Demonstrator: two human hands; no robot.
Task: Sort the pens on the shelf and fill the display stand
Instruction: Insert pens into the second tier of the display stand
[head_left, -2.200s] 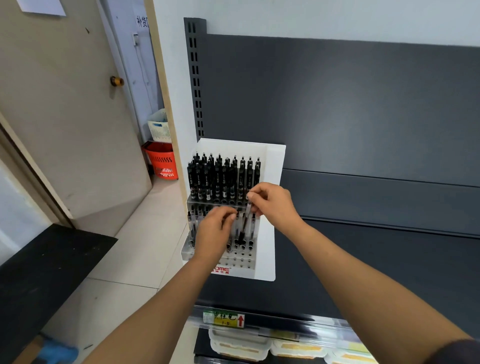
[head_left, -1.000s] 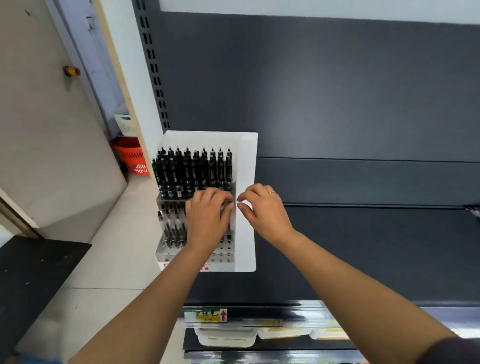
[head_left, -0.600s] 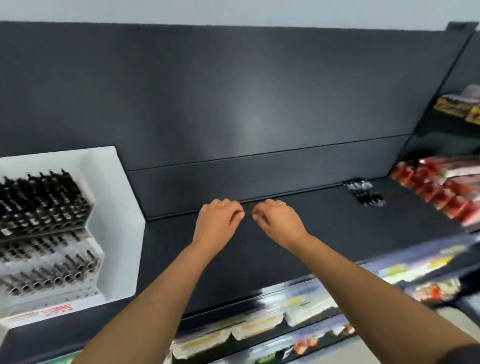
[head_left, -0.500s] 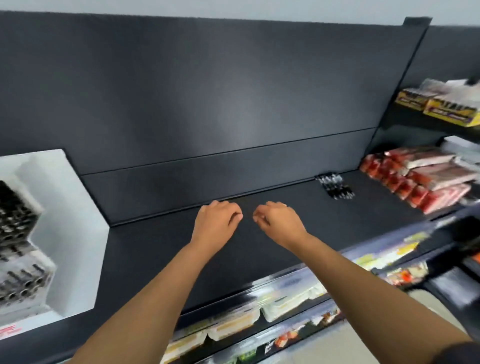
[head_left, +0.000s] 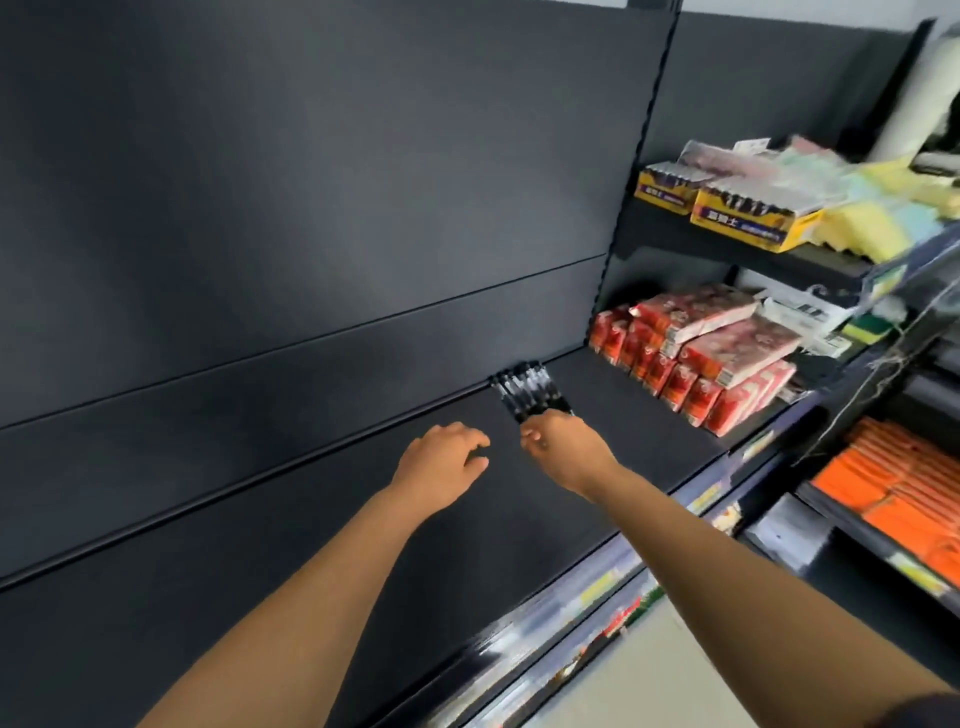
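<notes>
While pens (head_left: 529, 391) lie bunched at the back of the shelf (head_left: 311, 519), we judge them light, stiff, slick (will roll): grab mid-barrel; left hand (head_left: 441, 465) slack, empty; right hand (head_left: 563, 444) curled at their near ends, grip unclear.

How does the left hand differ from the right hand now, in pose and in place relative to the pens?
The left hand has its fingers spread loosely over the dark shelf, apart from the pens; the right hand has curled fingers at the pens' near end. Whether the right hand grips one is unclear. Both reach forward, palms down.
</notes>
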